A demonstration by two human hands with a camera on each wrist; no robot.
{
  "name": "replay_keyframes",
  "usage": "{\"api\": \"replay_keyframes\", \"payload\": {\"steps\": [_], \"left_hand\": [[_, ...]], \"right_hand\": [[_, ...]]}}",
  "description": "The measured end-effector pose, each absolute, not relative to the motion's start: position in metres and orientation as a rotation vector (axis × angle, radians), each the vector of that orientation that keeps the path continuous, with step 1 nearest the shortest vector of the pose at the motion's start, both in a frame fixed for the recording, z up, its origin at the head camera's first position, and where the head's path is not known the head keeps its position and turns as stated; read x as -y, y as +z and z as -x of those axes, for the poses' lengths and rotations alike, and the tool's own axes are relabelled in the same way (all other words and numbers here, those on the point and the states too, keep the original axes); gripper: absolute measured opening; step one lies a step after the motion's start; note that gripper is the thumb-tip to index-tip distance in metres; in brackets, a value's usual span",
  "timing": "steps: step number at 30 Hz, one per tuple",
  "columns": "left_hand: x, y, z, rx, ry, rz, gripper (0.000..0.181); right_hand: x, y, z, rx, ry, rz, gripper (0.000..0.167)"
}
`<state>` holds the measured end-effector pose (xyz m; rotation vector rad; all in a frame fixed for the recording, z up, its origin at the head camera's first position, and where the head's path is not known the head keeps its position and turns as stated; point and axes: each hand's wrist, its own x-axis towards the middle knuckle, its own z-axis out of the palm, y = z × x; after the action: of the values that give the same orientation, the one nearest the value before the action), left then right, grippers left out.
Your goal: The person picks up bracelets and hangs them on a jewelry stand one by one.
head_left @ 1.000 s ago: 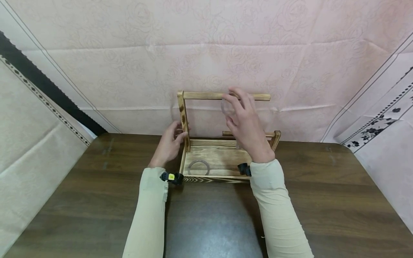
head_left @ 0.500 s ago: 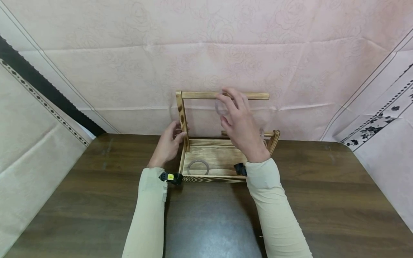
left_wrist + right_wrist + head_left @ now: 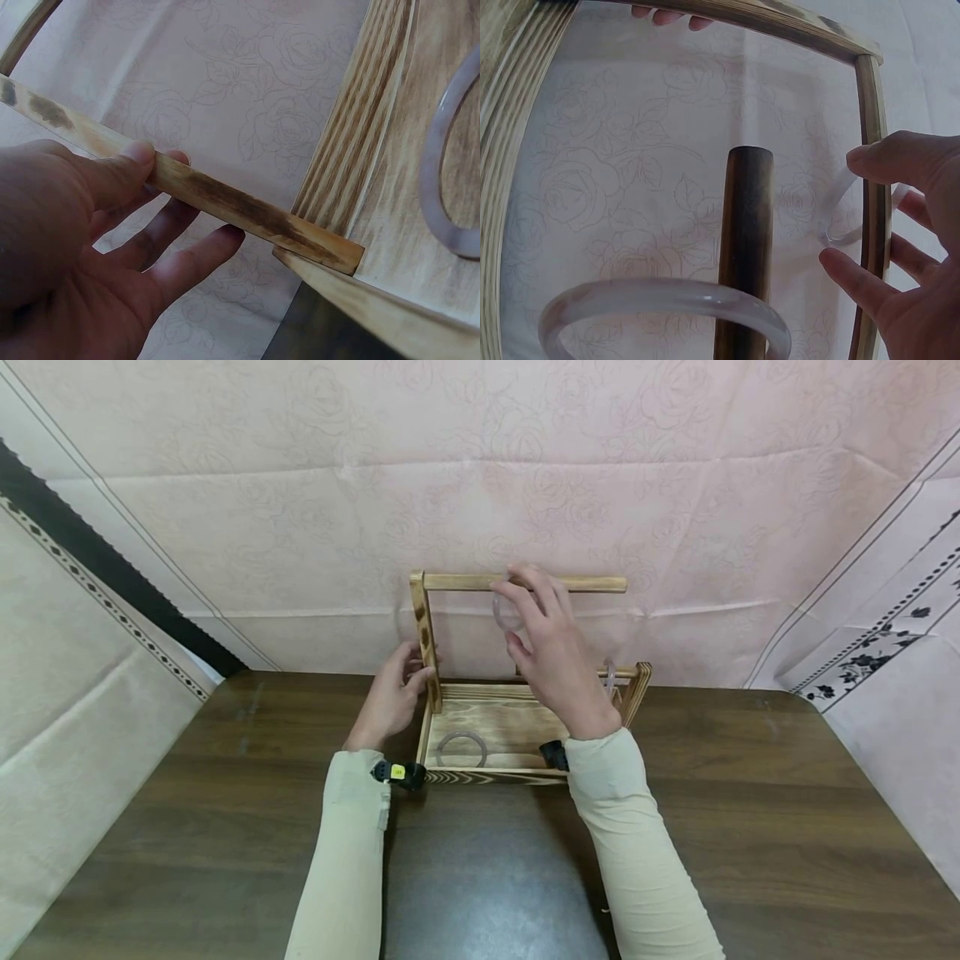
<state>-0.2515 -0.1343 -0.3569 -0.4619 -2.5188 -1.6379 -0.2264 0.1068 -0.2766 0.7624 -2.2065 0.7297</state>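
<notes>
A wooden stand has an upper rod (image 3: 457,582) on a left post (image 3: 423,627), a lower rod (image 3: 742,217) and a tray base (image 3: 517,718). My left hand (image 3: 384,702) pinches the post between thumb and fingers. Around the upper rod hangs a pale translucent bangle (image 3: 845,238), which my right hand (image 3: 558,660) holds between thumb and fingers; part of its ring is hidden by the hand and rod. A second bangle (image 3: 667,296) encircles the lower rod. Another bangle (image 3: 433,172) lies flat in the tray, near its front left corner.
The stand rests near the back edge of a dark brown table (image 3: 225,810). Right behind it hangs a pale floral cloth (image 3: 337,543). The short right post (image 3: 637,689) carries the lower rod, whose left end is free.
My right hand has shifted left along the upper rod with its bangle. The bangle on the lower rod has come into fuller view. My left hand stays on the post.
</notes>
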Motion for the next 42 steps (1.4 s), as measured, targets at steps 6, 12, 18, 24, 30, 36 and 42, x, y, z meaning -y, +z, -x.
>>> {"api": "replay_keyframes", "payload": {"steps": [6,12,18,24,30,36,42], "left_hand": [[0.134,-0.357,0.251,2.533,-1.623,0.451,0.036],[0.134,-0.357,0.252,2.535,-1.634,0.442,0.035],[0.134,-0.357,0.253,2.531,-1.642,0.442,0.034],[0.134,-0.357,0.253,2.531,-1.635,0.442,0.034],[0.135,-0.357,0.253,2.535,-1.630,0.441,0.034],[0.135,-0.358,0.253,2.536,-1.614,0.443,0.033],[0.135,-0.359,0.253,2.538,-1.607,0.443,0.035]], "right_hand": [[-0.105,-0.277,0.229,2.190,0.705,-0.774,0.059],[-0.103,-0.278,0.229,2.192,0.684,-0.761,0.058],[-0.100,-0.277,0.228,2.228,0.677,-0.725,0.057],[-0.097,-0.277,0.227,2.245,0.676,-0.699,0.057],[-0.095,-0.276,0.227,2.243,0.679,-0.694,0.055],[-0.092,-0.276,0.229,2.247,0.679,-0.712,0.056],[-0.087,-0.278,0.229,2.240,0.662,-0.714,0.055]]}}
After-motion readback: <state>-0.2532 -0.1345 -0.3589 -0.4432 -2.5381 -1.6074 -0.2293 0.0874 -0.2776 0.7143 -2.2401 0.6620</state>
